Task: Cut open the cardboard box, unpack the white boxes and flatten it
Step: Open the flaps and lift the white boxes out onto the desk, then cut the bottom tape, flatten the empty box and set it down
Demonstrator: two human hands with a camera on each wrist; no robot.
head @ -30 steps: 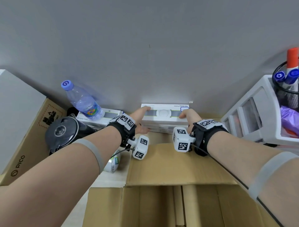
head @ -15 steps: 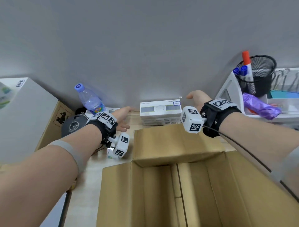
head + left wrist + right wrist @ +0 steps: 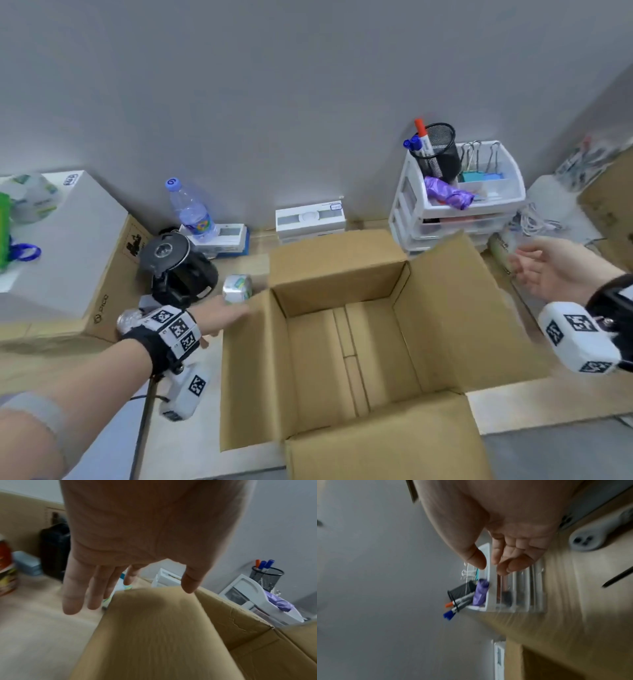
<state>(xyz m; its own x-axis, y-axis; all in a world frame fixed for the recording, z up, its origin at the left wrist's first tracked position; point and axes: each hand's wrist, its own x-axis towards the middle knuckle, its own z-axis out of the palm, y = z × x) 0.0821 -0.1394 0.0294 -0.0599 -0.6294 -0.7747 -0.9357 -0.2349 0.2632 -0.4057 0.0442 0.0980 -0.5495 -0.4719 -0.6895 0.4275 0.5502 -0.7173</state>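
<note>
Behind one cardboard box (image 3: 346,342), two white boxes (image 3: 310,219).

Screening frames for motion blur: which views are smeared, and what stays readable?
Right wrist: worst, desk streaked, drawer unit smeared, right hand soft. Left wrist: left hand and cardboard box flap soft, pen cup legible. Head: box fairly sharp, right hand blurred, edges bowed.

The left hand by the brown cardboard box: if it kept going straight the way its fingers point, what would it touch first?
Probably the small silvery tape roll just beyond the left hand, beside the open brown cardboard box; depth is unclear.
</note>
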